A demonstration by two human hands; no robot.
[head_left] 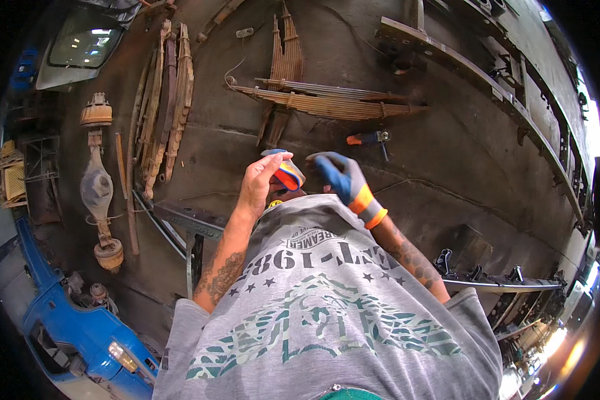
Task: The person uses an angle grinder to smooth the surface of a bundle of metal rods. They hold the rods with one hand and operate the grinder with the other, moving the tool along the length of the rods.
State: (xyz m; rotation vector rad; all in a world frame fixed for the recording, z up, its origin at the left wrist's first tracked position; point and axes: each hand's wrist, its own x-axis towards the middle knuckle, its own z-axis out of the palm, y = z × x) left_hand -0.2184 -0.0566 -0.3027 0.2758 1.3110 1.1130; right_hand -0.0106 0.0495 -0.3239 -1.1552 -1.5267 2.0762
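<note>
My left hand (259, 179) is bare and raised in front of my chest. It is shut on a loose work glove (289, 173), blue with a red and orange cuff. My right hand (342, 177) wears a matching blue and grey glove with an orange cuff. Its fingers are spread and reach toward the loose glove, just short of touching it. Both forearms are tattooed and rise from my grey printed shirt (327, 313).
Rusty leaf springs (327, 101) lie on the dark concrete floor ahead, with more (163, 100) at the left. An orange-handled tool (368, 139) lies near them. An axle (99, 187) and a blue vehicle (80, 333) are at the left. A long steel frame rail (507, 100) runs along the right.
</note>
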